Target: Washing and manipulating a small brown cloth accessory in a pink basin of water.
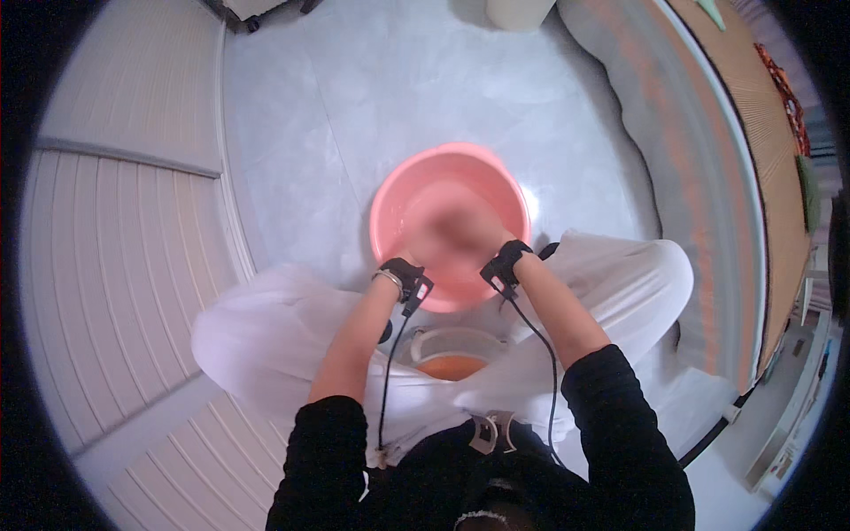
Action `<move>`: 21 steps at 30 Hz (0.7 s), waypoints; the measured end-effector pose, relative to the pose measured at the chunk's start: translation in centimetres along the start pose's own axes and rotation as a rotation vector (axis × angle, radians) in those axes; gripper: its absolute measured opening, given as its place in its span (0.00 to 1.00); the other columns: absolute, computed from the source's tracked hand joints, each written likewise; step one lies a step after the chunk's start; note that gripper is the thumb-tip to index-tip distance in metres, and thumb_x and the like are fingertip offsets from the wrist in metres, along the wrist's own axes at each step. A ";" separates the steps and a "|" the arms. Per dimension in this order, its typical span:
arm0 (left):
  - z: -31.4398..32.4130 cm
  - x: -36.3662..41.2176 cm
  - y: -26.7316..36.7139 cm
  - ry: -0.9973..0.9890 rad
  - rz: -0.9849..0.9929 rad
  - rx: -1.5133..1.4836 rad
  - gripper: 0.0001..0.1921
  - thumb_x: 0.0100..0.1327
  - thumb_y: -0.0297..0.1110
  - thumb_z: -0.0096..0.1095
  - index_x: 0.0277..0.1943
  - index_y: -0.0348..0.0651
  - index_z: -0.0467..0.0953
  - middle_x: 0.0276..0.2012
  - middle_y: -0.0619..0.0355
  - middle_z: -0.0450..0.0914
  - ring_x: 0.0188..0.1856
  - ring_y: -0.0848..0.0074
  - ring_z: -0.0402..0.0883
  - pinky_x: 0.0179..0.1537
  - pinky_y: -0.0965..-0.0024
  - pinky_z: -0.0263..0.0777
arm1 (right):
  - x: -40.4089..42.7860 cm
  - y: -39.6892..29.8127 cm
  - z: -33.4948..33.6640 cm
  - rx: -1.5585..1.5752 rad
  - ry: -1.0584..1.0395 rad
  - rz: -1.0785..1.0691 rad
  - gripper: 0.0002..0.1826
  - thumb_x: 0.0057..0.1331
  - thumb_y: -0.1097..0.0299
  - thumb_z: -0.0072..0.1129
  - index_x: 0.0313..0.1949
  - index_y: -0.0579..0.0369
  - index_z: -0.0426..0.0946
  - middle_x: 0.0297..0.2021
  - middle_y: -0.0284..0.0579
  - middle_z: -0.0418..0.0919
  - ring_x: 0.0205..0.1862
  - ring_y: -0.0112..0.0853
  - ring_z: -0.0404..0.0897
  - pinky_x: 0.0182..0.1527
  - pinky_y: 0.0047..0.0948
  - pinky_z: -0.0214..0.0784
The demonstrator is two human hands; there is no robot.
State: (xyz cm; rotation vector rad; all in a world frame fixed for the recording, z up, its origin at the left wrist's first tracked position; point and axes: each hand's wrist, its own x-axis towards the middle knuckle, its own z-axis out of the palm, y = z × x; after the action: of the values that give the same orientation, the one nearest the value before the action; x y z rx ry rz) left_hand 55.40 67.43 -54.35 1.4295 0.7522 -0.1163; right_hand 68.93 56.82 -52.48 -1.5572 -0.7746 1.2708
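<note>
A pink plastic basin (451, 295) stands on the floor in front of me, between my bent knees. My left hand (420, 247) reaches into it from the left and my right hand (488, 229) from the right. Both hands are heavily blurred and close together over the inside of the basin. A brownish blurred patch lies between them; I cannot tell what it is, nor whether either hand holds it. Each wrist wears a black strap with a small device and a cable, and a bracelet circles the left wrist.
Below the basin, between my legs, is a translucent container (451, 342) with something orange at its bottom. A ribbed pale cabinet front (119, 265) runs along the left. A bed (697, 199) with a striped hanging cover is at the right. A pale bin (518, 13) stands at the top.
</note>
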 end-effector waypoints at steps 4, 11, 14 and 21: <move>0.6 -0.9 4.1 0.055 0.209 -0.037 0.43 0.53 0.29 0.70 0.68 0.32 0.52 0.57 0.47 0.72 0.57 0.68 0.73 0.58 0.65 0.69 | 0.1 -3.1 -2.2 0.683 -0.094 0.118 0.23 0.62 0.65 0.60 0.56 0.55 0.72 0.46 0.43 0.80 0.48 0.34 0.79 0.52 0.33 0.73; -1.3 -2.5 2.4 0.294 0.118 0.285 0.54 0.41 0.31 0.75 0.69 0.31 0.48 0.61 0.42 0.68 0.64 0.57 0.69 0.63 0.64 0.64 | -1.2 -9.7 -0.8 -0.514 0.120 -0.010 0.29 0.50 0.60 0.66 0.50 0.60 0.76 0.39 0.48 0.82 0.40 0.33 0.82 0.43 0.31 0.74; -1.0 -4.9 3.4 0.199 0.091 0.229 0.56 0.42 0.30 0.75 0.71 0.32 0.43 0.64 0.36 0.62 0.67 0.53 0.62 0.64 0.62 0.62 | -3.3 -9.1 0.0 -0.608 0.153 0.007 0.30 0.50 0.59 0.67 0.52 0.60 0.75 0.39 0.49 0.82 0.41 0.34 0.82 0.45 0.31 0.74; 0.8 -3.4 3.7 0.000 0.274 0.047 0.48 0.48 0.25 0.71 0.71 0.38 0.50 0.58 0.45 0.70 0.57 0.64 0.73 0.55 0.66 0.71 | -1.7 -5.6 -1.4 -0.663 0.111 0.077 0.29 0.49 0.58 0.68 0.48 0.60 0.74 0.37 0.50 0.82 0.40 0.38 0.82 0.45 0.33 0.73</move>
State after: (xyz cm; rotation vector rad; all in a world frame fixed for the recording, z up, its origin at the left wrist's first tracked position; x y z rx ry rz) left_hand 54.97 66.13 -49.40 1.5637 0.5500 0.0787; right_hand 70.36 56.89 -46.63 -2.1784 -1.1445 1.0149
